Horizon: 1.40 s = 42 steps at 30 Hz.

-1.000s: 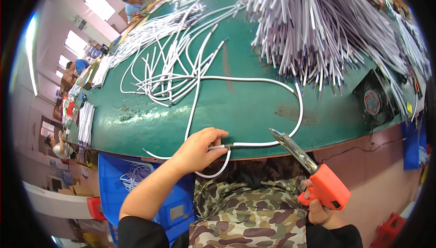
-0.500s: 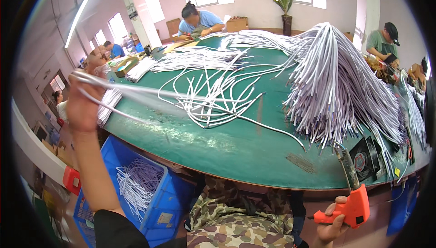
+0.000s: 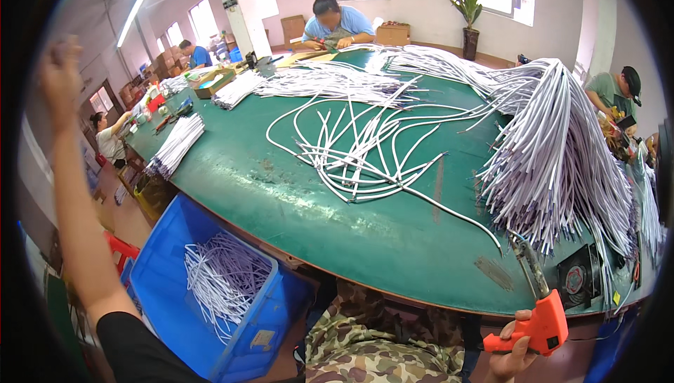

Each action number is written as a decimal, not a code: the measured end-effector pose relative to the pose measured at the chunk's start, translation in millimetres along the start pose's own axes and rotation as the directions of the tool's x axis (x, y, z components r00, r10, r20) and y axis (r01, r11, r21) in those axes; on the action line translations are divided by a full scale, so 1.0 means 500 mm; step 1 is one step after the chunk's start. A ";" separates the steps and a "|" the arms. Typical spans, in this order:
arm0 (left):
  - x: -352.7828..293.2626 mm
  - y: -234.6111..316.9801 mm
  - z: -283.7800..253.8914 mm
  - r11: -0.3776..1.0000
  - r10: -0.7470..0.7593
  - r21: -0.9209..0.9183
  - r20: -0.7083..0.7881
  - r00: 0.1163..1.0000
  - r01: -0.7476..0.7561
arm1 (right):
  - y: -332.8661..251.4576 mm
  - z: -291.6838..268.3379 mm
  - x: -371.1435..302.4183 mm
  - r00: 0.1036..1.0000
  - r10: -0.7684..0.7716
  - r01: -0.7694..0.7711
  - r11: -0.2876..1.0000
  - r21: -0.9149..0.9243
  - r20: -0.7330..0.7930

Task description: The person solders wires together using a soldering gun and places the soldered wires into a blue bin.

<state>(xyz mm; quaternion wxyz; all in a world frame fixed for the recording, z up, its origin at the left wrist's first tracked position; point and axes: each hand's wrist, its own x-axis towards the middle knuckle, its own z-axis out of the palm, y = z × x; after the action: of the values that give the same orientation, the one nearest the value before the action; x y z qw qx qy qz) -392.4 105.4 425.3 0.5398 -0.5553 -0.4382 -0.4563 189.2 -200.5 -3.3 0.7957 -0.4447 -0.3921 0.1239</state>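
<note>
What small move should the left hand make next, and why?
Probably lower the left hand to the loose white cable whose end appears near the tip of the orange soldering gun: that hand is raised away from the table, while the right hand holds the gun.

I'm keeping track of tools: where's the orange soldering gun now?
In the head view's lower right, the orange soldering gun is in the right hand's grip, left of the black fan.

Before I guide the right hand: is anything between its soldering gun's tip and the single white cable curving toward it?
Nothing visible: only green tabletop shows between the tip of the orange soldering gun and that white cable; the tip's height is unclear.
</note>
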 end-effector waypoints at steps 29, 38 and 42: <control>-0.675 0.915 0.316 0.259 0.785 -0.934 0.352 0.509 0.246 | 0.032 0.025 0.000 0.947 0.322 -0.321 0.947 0.016 -0.020; -0.474 0.872 0.161 0.117 0.870 -0.906 0.291 0.398 0.407 | 0.000 -0.018 0.017 0.975 0.221 -0.222 0.975 -0.002 -0.035; -0.549 0.862 -0.025 0.187 0.954 -0.927 0.250 0.165 0.324 | -0.017 -0.006 0.024 0.990 0.132 -0.136 0.988 0.072 0.057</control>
<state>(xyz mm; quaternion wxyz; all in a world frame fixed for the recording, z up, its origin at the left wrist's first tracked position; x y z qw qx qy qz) -25.4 80.4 70.3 -0.1424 -0.9836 -0.1103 -0.0015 197.9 -200.6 8.9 0.7914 -0.4363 -0.3770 0.2032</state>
